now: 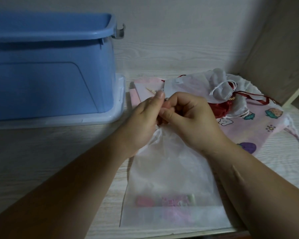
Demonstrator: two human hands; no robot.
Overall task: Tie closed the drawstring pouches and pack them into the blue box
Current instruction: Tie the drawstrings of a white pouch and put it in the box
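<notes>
While you've got both hands bunched up at the gathered neck of the white pouch [171, 178], the rest of it lies flat on the table [41, 152] right in front of you, with the bottom edge toward you. Your left hand [145, 118] pinches the top of the neck between thumb and forefinger. Your right hand [191, 118] is curled round the same spot from the other side, fingers touching the left. The cord is buried in there, so I can't tell how it runs. Something pink shows through near the pouch's bottom, way too blurry to read. The blue box [50, 75] sits back left on a clear tray [118, 107], and its inside is out of sight from this angle. Back right there's a heap: sheer white pouches [188, 85] with white cords on top of a red pouch [221, 107], all lying on a pink pouch [265, 123] printed with cartoon strawberries.
</notes>
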